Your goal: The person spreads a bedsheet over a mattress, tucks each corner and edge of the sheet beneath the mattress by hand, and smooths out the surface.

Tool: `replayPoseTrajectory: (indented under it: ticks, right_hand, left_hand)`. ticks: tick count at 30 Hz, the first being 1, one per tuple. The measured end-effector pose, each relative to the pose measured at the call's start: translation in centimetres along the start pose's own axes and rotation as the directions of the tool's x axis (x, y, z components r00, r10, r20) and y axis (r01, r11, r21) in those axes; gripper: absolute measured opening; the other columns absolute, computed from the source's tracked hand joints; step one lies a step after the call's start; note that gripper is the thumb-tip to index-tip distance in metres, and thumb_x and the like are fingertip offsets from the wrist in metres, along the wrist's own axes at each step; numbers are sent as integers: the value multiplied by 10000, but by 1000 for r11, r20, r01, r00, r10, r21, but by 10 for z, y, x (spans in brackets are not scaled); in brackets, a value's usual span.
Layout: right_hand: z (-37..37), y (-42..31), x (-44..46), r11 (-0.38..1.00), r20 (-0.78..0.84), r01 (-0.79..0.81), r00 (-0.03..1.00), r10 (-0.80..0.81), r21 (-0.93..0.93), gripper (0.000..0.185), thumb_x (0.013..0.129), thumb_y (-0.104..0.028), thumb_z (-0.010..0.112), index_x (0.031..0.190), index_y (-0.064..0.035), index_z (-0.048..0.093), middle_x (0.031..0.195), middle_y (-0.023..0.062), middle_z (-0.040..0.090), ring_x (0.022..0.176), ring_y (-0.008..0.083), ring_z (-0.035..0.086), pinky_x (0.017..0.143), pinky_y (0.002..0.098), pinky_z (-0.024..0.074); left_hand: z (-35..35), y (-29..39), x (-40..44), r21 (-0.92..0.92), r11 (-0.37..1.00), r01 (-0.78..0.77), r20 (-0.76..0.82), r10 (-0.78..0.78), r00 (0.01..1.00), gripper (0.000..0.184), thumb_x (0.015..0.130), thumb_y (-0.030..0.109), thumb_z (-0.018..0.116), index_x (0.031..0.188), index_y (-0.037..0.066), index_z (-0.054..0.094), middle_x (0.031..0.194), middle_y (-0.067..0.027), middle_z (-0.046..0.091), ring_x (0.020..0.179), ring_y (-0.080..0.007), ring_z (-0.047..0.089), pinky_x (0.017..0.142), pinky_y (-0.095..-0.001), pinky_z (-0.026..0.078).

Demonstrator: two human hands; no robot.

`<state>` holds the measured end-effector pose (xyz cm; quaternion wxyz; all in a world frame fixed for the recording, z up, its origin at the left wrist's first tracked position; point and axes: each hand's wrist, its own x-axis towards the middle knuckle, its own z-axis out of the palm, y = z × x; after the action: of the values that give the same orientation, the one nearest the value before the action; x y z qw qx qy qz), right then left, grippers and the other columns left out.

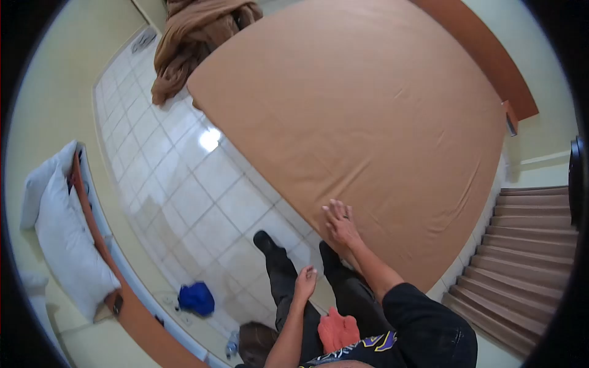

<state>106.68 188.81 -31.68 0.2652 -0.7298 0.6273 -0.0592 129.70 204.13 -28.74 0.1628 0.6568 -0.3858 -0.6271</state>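
A bed with a smooth tan fitted sheet [368, 104] spreads before me, with a few wrinkles near its close corner. My right hand [340, 224] lies on the sheet by the bed's near edge, fingers stretched out, a ring on one of them. Over the floor beside the bed hangs my left hand [305, 283], its fingers loosely curled in and nothing visible in them. A coral-coloured cloth [337, 330] hangs at my waist, between the two arms and touched by neither hand.
A brown blanket [190, 46] is heaped at the bed's far left corner. White pillows [70, 245] rest on a wooden ledge [138, 319] at left. A blue bag-like item [196, 299] lies on the tiled floor [202, 196]. A pleated curtain [515, 264] hangs at right.
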Motion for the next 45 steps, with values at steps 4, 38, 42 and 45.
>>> replayPoseTrajectory:
  ticks: [4,38,42,45]
  right_hand:
    - [-43,36,16,615,-264,-787,585,767,45,811,963,-408,474,1555,-26,73,1642,144,12,1497,410,-2,1190,563,47]
    - [-59,-155,598,473,-110,-876,462,880,96,788,950,-582,405,1582,-237,87,1627,177,-120,1469,461,-142,1131,666,-58]
    - [-59,-212,678,692,-1,-716,695,719,94,796,914,-605,444,1575,-305,120,1622,177,-142,1457,481,-168,1094,714,-74]
    - [-57,-243,711,865,156,-499,859,488,44,760,917,-576,460,1568,-316,168,1624,175,-134,1444,499,-190,1081,728,-75]
  left_hand:
    - [-81,37,31,30,999,18,76,-21,997,374,948,234,636,1253,23,585,1207,-162,646,1041,-206,668,882,-337,530]
    - [-480,311,469,353,913,-204,-71,244,967,484,877,195,674,1282,-5,499,1174,-225,557,1026,-353,597,885,-422,501]
    - [-499,404,590,528,739,-418,-79,534,842,581,862,176,674,1343,-39,430,1285,-288,475,1235,-426,443,1058,-480,364]
    - [-520,437,678,616,667,-420,-125,608,784,695,875,210,665,1449,-9,340,1451,-283,369,1356,-417,354,1095,-499,326]
